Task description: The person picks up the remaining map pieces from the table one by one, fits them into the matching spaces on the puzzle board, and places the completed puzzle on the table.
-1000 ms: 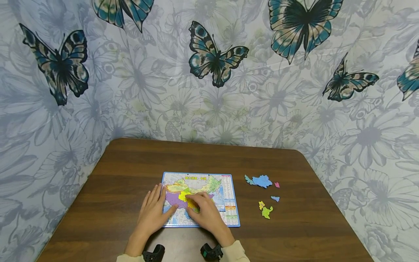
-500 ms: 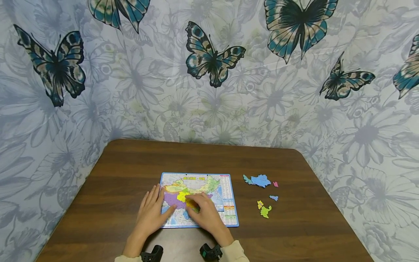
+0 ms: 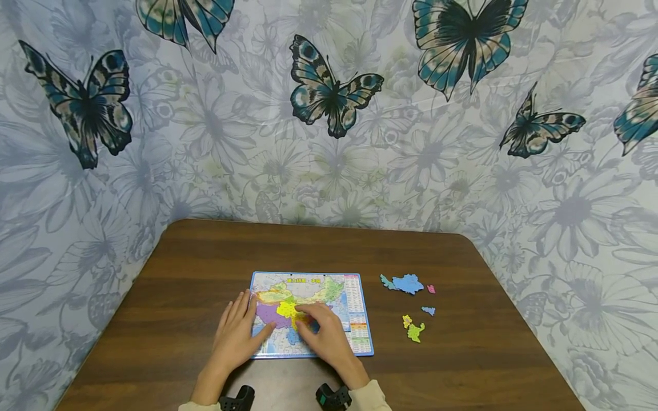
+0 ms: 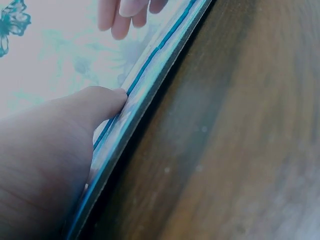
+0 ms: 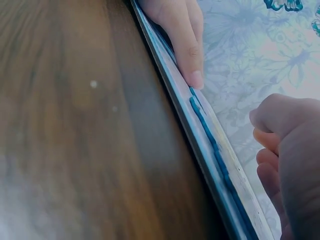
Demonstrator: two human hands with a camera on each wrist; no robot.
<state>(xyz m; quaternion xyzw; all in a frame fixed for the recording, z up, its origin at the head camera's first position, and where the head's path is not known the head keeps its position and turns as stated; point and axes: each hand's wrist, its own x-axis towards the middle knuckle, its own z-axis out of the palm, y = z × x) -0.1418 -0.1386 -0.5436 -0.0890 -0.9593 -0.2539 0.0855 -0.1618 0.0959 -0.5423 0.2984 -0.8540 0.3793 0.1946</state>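
Note:
A map jigsaw puzzle board with a blue rim lies on the table, filled partly with coloured pieces. My left hand rests on its left side, fingers straight and thumb spread over the purple piece. In the left wrist view the left thumb touches the board near its front edge. My right hand is over the board's middle, index finger and thumb apart beside the bright yellow piece. No piece shows between the right fingers; the palm hides part of the map.
Loose puzzle pieces lie right of the board: a large blue piece, a teal one, a pink one, a small blue one, a yellow one and a green one. Behind the wooden table hangs butterfly-patterned cloth.
My right index finger and thumb have shifted slightly right, uncovering more of the yellow piece and the map below it. The left hand stays on the board. The head view has drifted a little.

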